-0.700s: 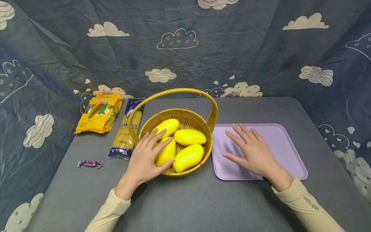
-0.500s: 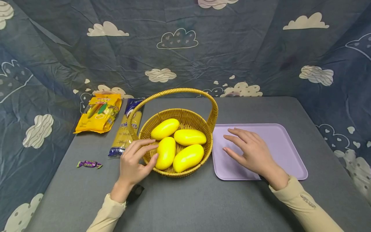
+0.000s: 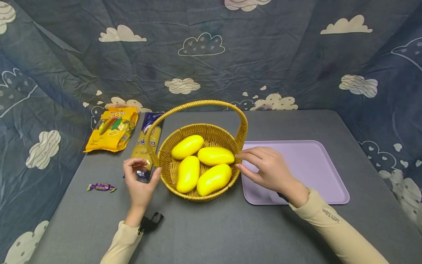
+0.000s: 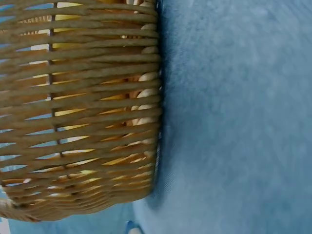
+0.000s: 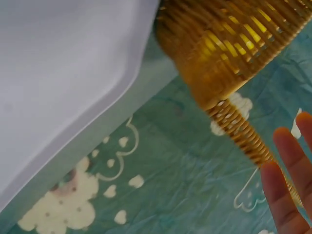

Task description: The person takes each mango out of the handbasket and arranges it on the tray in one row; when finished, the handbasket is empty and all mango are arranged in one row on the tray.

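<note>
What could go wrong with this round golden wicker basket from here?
The four smooth yellow oval fruits might roll out if the basket tips. Sliding it could push the long blue-and-yellow plastic pasta packet alongside. The right grip, above the flat lilac rectangular tray, might bump it.

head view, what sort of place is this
Probably a staged indoor setup: a wrinkled cloud-print cloth hangs behind a grey table, on which stands a wicker basket of yellow, mango-like fruit.
</note>
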